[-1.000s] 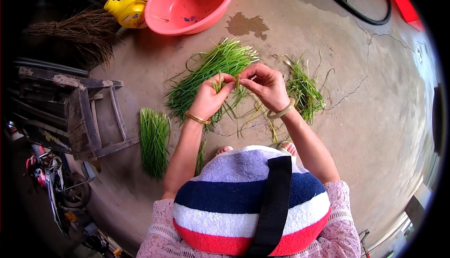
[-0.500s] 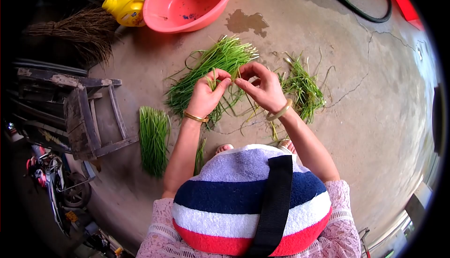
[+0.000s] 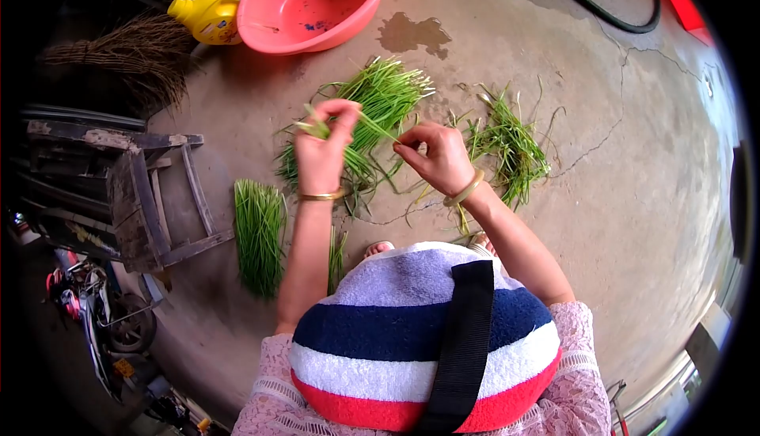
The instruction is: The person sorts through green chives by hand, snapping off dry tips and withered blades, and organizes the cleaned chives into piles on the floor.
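Observation:
My left hand, blurred by motion, is closed around a few green chives whose pale ends stick out past the fingers. Thumb and fingers of my right hand pinch the end of a thin green strand that stretches over from my left hand. Beneath both hands lies a large loose heap of chives, white ends pointing to the upper right. To the right sits a messier pile of trimmed leaves, some yellowish. A neat bundle of chives rests on the floor at the left, and a smaller bunch lies beside my left forearm.
A pink basin and a yellow jug stand at the back, near a twig broom. A worn wooden stool is at the left. A black hose curves at the upper right. Wet patches mark the concrete.
My left hand has moved left and up, away from my right hand, drawing a strand out between them. My right hand has barely shifted.

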A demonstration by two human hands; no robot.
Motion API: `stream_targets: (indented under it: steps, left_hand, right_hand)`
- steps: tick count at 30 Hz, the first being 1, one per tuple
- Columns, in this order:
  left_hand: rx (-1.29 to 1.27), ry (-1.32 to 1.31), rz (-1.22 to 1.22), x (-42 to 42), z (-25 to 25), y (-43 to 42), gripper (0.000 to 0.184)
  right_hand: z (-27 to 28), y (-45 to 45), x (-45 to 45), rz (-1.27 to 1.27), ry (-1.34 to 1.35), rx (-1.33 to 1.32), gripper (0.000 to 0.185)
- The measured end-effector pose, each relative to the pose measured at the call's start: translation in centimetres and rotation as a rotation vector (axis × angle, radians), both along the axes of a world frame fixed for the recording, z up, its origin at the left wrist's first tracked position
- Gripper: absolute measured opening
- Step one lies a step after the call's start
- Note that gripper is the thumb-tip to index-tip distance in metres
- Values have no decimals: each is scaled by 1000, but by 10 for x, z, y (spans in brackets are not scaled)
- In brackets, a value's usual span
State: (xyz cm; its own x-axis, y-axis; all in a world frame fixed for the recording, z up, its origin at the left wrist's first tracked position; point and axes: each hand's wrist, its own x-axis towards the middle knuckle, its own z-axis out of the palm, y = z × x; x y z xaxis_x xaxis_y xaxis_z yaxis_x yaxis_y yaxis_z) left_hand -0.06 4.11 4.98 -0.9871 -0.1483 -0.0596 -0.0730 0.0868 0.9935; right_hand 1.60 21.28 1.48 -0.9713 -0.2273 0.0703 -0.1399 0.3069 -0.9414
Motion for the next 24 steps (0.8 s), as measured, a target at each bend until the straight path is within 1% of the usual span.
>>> stream_targets:
  steps: [2,3,5,7,8,9,11,12,15,16,17,18,19,20,21,22,23,24]
  left_hand:
    - [133,39,142,-7,9,-17,12]
    - [147,59,196,-11,12,-30,14]
    - [196,65,225,-15,17,-56,15]
    - [268,102,198,-14,22,-77,16]
    - [271,120,233,-15,24,-83,15]
    - [288,148,211,-15,23,-95,15]
    - [290,148,245,-13,27,-106,15]
    - [290,148,246,-13,28,-111,15]
    - [352,177,273,-10,31,-121,15]
    - [359,187,258,-10,31,-122,15]
    - [367,197,243,-9,32,-123,15]
    - [359,200,248,-8,34,-122,14]
    - [360,199,249,-7,33,-122,14]
    - [306,199,270,-5,31,-122,14]
    - [254,199,291,-4,30,-121,14]
    - [256,198,291,-3,29,-119,14]
    - [186,168,304,-1,29,-116,14]
    - [115,139,317,0,29,-114,15]
  right_hand:
    - [-23,10,9,20,18,39,11]
    - [-35,17,13,42,37,76,11]
    - [-54,35,25,57,-43,212,13]
    - [-70,54,36,69,-158,374,14]
    - [-74,64,40,85,-185,475,17]
    - [-80,73,43,77,-173,522,18]
    - [-80,88,46,66,-203,618,21]
    - [-75,91,43,91,-250,732,23]
    - [-79,97,38,-50,-212,761,26]
    - [-83,101,32,-15,-222,695,21]
    - [-84,100,27,-12,-221,694,21]
    - [-81,95,21,-58,-193,610,23]
    - [-78,91,15,-105,-166,526,29]
    - [-78,86,8,-79,-199,517,40]
    - [-82,82,1,-80,-200,519,40]
    - [-90,76,-7,-92,-153,443,42]
    - [-96,72,-15,-105,-105,366,44]
    - [-98,67,-24,-106,-105,367,44]
